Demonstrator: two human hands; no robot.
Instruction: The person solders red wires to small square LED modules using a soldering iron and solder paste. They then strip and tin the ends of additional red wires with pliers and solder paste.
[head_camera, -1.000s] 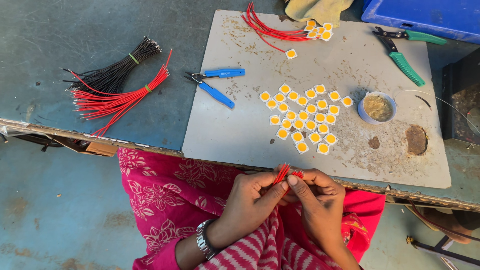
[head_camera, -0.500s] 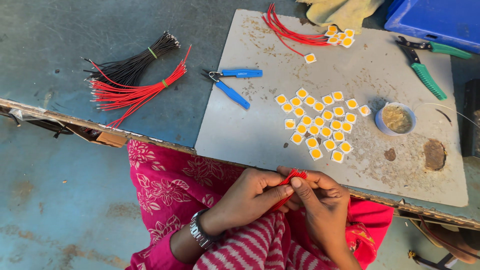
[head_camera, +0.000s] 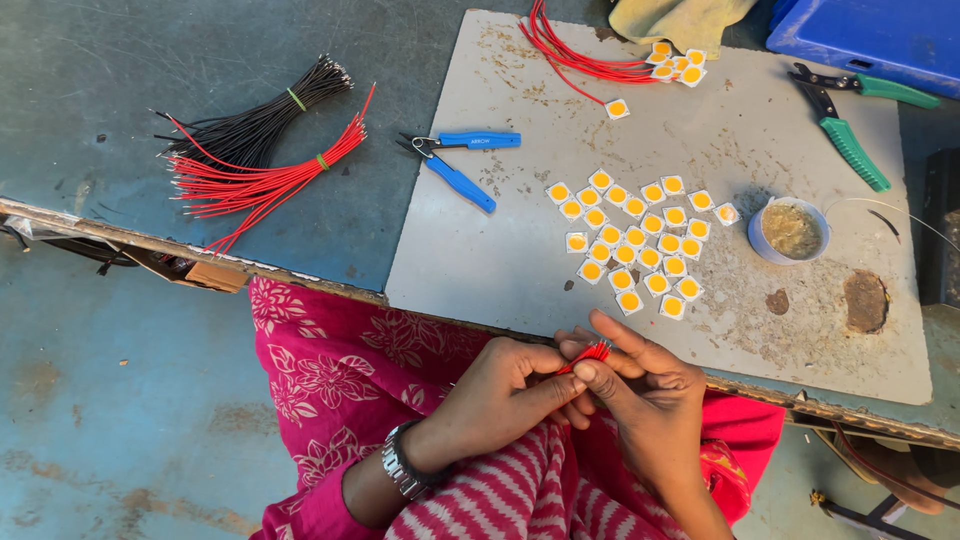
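Below the grey tabletop (head_camera: 250, 60), our left hand (head_camera: 505, 395) and right hand (head_camera: 645, 390) pinch red wires (head_camera: 592, 354); scuffed board (head_camera: 520, 250) above.

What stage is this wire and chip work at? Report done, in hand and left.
Done: a few square chips at the top of the board already carry red wires. In hand: the left hand and right hand pinch a red piece. Left: loose chips with no wires, bundled red wires and black wires on the bench.
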